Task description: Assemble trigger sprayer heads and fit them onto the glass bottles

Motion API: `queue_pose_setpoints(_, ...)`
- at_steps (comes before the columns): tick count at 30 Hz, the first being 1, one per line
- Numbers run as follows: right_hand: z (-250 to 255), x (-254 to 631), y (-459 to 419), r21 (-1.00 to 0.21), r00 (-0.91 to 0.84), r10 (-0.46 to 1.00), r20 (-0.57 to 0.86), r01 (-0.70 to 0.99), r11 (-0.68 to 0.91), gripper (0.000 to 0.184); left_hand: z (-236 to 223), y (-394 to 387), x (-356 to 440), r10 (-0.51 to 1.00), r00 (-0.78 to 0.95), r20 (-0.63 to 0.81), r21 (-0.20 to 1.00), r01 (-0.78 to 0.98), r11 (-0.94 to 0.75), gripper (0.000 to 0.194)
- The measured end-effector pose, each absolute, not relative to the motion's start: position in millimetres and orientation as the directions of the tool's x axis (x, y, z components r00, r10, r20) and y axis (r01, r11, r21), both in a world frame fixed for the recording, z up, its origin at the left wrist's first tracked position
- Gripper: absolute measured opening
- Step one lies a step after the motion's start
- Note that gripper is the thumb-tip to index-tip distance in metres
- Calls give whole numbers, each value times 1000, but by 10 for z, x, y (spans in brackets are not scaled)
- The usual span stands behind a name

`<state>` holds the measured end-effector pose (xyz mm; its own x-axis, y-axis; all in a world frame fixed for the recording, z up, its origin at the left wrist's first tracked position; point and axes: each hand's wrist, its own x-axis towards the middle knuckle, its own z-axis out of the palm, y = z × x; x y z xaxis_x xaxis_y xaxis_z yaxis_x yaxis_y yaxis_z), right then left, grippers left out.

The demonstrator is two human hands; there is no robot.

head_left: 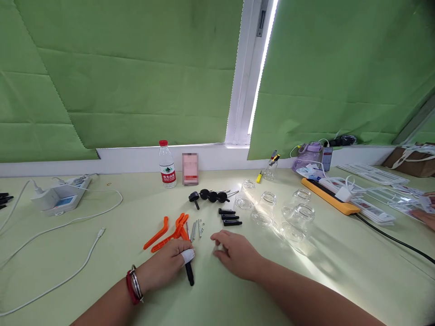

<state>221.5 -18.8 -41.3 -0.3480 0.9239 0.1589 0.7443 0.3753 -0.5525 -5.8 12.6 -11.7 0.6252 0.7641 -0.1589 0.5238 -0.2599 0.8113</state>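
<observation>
My left hand (173, 258) is closed around a black cylindrical piece (189, 273) with an orange arm (184, 234) sticking out beyond the fingers. White tape wraps the thumb. To the right, my right hand (235, 254) hovers low by the table, fingers curled and thumb apart, with nothing visible between them. Other orange handles (157, 233) lie left of my left hand. Metal bolts (194, 230) and small nuts (203, 224) rest between the hands. Beyond my right hand are black ribbed pieces with springs (230, 218).
Black round knobs with metal rods (213, 196) lie farther back. Several clear glass jars (264, 209) stand right, near an orange-edged power strip (329, 195). A water bottle (167, 165) stands by the wall. White cables (90, 253) cross the left. Another person's hand (424, 216) is far right.
</observation>
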Motion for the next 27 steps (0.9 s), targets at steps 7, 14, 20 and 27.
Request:
queue_pose_setpoints(7, -419, 2566, 99, -491, 23, 973, 232, 866, 97, 17, -112, 170, -248, 822, 547, -158, 653, 682, -328, 13)
queue_pose_setpoints(14, -467, 2617, 133, -443, -8, 979, 203, 891, 99, 16, -130, 180, -241, 816, 557, -154, 618, 699, -360, 13)
queue_pose_setpoints(20, -421, 2565, 72, -463, -75, 979, 187, 872, 155, 15, -183, 192, -290, 844, 524, -120, 637, 692, -339, 11)
queue_pose_setpoints(27, -388, 2548, 46, -482, -153, 976, 155, 850, 210, 17, -218, 206, -323, 860, 510, -31, 604, 695, -390, 10)
